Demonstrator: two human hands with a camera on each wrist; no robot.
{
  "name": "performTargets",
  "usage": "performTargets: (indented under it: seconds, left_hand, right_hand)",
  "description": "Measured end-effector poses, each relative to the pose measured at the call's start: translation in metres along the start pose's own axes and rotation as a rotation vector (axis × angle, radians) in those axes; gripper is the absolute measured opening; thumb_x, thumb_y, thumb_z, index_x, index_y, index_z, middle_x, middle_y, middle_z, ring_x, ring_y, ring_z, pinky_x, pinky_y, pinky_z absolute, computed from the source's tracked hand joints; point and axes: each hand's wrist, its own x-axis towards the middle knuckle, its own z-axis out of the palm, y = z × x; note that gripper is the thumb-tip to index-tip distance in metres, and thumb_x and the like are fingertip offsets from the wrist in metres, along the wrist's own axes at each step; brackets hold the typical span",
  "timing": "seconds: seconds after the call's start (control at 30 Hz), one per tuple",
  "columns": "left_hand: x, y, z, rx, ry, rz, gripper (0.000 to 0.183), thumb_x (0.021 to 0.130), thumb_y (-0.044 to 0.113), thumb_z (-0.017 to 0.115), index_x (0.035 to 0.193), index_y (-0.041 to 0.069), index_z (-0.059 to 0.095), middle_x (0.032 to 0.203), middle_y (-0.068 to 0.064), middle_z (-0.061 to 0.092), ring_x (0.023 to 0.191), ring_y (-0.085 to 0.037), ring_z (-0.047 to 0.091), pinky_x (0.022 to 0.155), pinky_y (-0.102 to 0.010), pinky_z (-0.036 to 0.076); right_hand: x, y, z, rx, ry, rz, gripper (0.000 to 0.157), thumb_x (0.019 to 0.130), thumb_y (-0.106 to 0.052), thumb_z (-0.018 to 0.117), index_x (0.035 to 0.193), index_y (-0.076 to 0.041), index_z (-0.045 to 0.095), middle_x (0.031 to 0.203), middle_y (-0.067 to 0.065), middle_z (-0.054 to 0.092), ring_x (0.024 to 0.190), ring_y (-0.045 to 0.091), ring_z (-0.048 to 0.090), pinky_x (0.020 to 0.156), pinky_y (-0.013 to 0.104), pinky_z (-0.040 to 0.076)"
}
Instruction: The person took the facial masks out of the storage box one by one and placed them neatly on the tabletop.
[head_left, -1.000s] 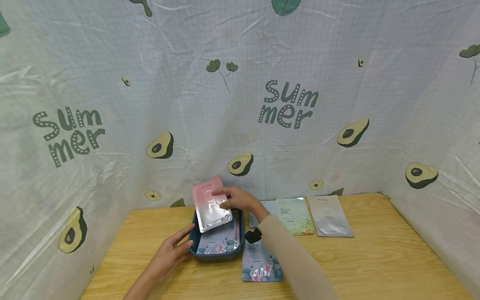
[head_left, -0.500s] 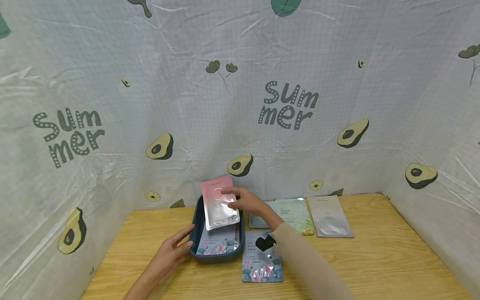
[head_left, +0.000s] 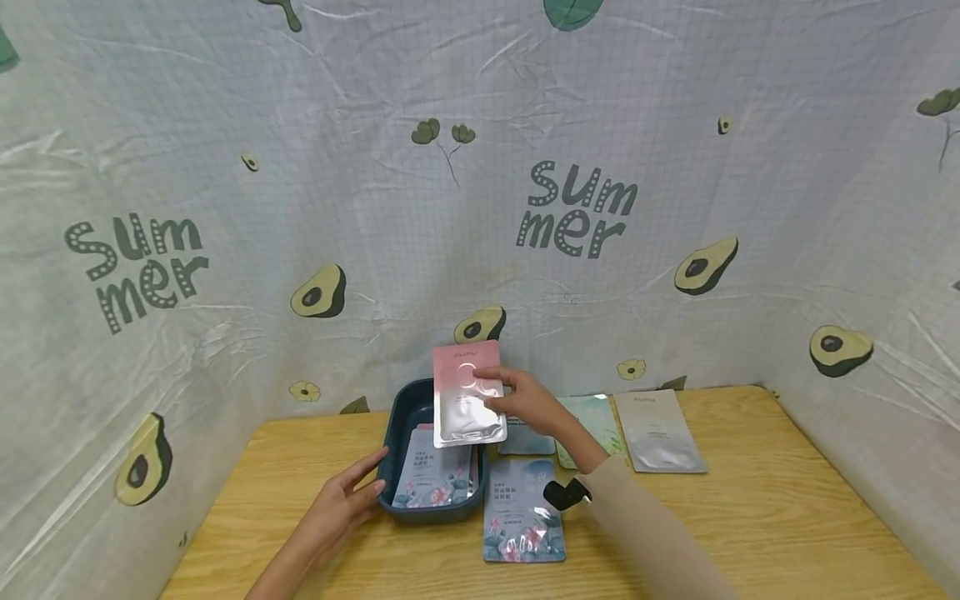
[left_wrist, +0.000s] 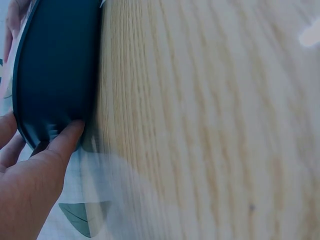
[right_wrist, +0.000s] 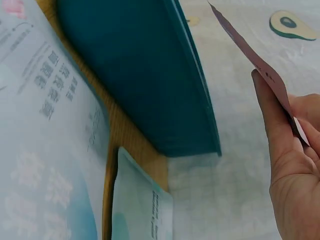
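In my right hand (head_left: 528, 404) I pinch a flat pink-and-silver glossy sachet (head_left: 454, 404), raised near the far right corner of a dark-blue, rounded rectangular box (head_left: 431, 515). My left hand (head_left: 337, 507) has its fingers loosely extended, touching the box's left side. Inside lies a pale-blue flower-printed sachet (head_left: 431, 483); a matching blue sachet (head_left: 522, 512) lies just right of the box on the wood-grain tabletop (head_left: 757, 517).
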Motion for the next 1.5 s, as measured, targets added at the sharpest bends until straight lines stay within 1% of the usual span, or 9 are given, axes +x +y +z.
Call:
performTargets:
  seconds: [0.2,0.33,0.57,0.67,0.9,1.0,1.2,1.4,1.5]
  left_hand:
    - [0.001,0.000,0.000,-0.013,-0.016,-0.001,0.063,0.105,0.009,0.056,0.161,0.007,0.027,0.167,-0.023,0.012,0.143,-0.040,0.037,0.107,-0.045,0.047]
    - [0.001,0.000,-0.001,-0.008,-0.019,0.005,0.063,0.105,0.009,0.056,0.161,0.006,0.027,0.167,-0.024,0.012,0.141,-0.040,0.039,0.107,-0.045,0.047]
    - [-0.002,0.000,-0.003,-0.011,-0.049,0.022,0.066,0.105,0.011,0.057,0.161,0.005,0.024,0.166,-0.026,0.009,0.140,-0.039,0.040,0.107,-0.045,0.047]
    - [-0.001,-0.001,-0.003,-0.012,-0.055,0.027,0.066,0.105,0.012,0.057,0.161,0.004,0.023,0.167,-0.026,0.009,0.140,-0.038,0.041,0.107,-0.045,0.047]
    - [0.000,-0.002,-0.002,-0.015,-0.033,0.008,0.067,0.104,0.013,0.060,0.161,0.007,0.026,0.167,-0.022,0.012,0.140,-0.036,0.042,0.107,-0.043,0.048]
    - [0.000,-0.001,-0.002,-0.013,-0.029,0.002,0.067,0.104,0.013,0.060,0.161,0.007,0.026,0.167,-0.022,0.012,0.140,-0.037,0.041,0.107,-0.043,0.048]
    - [0.001,-0.001,-0.001,-0.008,-0.024,-0.007,0.064,0.105,0.011,0.057,0.161,0.007,0.027,0.167,-0.023,0.012,0.141,-0.039,0.039,0.107,-0.044,0.047]
    - [0.001,-0.001,-0.001,-0.017,-0.038,-0.001,0.065,0.105,0.010,0.057,0.162,0.007,0.025,0.167,-0.023,0.011,0.141,-0.037,0.040,0.108,-0.043,0.048]
    - [0.001,0.000,-0.002,-0.019,-0.043,0.001,0.064,0.106,0.010,0.055,0.162,0.007,0.024,0.167,-0.023,0.010,0.141,-0.037,0.040,0.108,-0.043,0.047]
  right_hand:
    - [-0.020,-0.005,-0.014,-0.019,0.009,-0.023,0.051,0.096,-0.011,0.069,0.145,-0.007,0.056,0.155,0.016,0.043,0.116,0.026,0.054,0.091,0.039,0.056]
    - [-0.036,-0.004,-0.025,-0.048,0.019,-0.038,0.052,0.097,-0.013,0.070,0.146,-0.006,0.054,0.154,0.017,0.045,0.084,0.018,0.055,0.082,0.038,0.055]
    - [-0.067,-0.001,-0.046,-0.028,0.027,-0.025,0.054,0.097,-0.013,0.070,0.147,-0.005,0.052,0.153,0.018,0.045,0.060,0.008,0.044,0.074,0.031,0.052]
    - [-0.083,-0.003,-0.055,-0.044,0.037,-0.009,0.054,0.098,-0.015,0.069,0.148,-0.006,0.052,0.154,0.018,0.045,0.050,0.009,0.032,0.070,0.033,0.051]
    - [-0.113,-0.001,-0.073,-0.074,0.065,0.012,0.052,0.097,-0.015,0.070,0.146,-0.006,0.053,0.156,0.019,0.042,0.048,0.007,0.029,0.071,0.030,0.053]
    - [-0.125,0.004,-0.080,-0.095,0.082,0.019,0.052,0.097,-0.015,0.071,0.145,-0.007,0.055,0.155,0.019,0.042,0.047,0.006,0.028,0.063,0.031,0.052]
    - [-0.149,0.010,-0.092,-0.098,0.094,0.028,0.051,0.097,-0.012,0.070,0.145,-0.006,0.054,0.154,0.024,0.041,0.046,0.006,0.027,0.043,0.039,0.036]
    - [-0.175,0.009,-0.102,-0.051,0.074,0.051,0.051,0.097,-0.008,0.067,0.145,0.001,0.051,0.155,0.029,0.033,0.056,0.005,0.039,0.063,0.027,0.053]
    - [-0.188,0.008,-0.106,-0.077,0.068,0.071,0.052,0.098,-0.010,0.066,0.146,0.000,0.050,0.153,0.029,0.034,0.060,0.005,0.043,0.066,0.027,0.053]
